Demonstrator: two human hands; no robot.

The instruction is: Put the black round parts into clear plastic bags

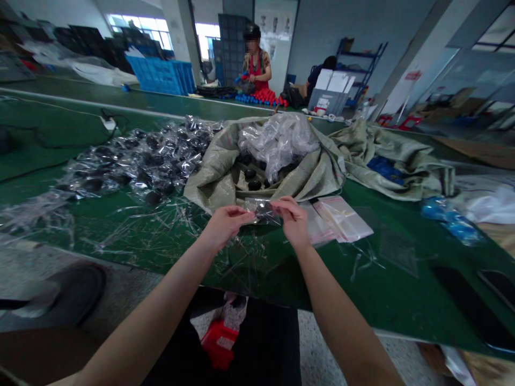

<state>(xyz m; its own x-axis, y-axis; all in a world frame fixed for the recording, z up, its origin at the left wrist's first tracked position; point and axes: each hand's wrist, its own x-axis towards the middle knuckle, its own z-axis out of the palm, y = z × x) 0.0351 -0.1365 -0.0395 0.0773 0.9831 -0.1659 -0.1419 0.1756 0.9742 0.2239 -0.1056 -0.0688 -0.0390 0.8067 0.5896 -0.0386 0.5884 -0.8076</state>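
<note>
Between my hands, above the green table, is a small clear plastic bag (263, 210) with a dark object inside. My left hand (230, 224) pinches its left end, fingers closed. At its right end, the fingers of my right hand (293, 219) are closed on the plastic. Right behind lies an open woven sack (219, 166) holding loose black rounded pieces (254, 185) and a crumpled clear plastic liner (281, 139). To the left is a heap of black pieces in clear bags (161, 155). Flat clear bags (341, 217) are stacked beside my right hand.
Thin plastic strips (153, 230) litter the green table (402, 289). Another woven sack (402, 155) and two dark phone-like slabs (472, 305) are to the right. Across the tables, a person (257, 64) handles red and blue pieces near a blue crate (161, 75).
</note>
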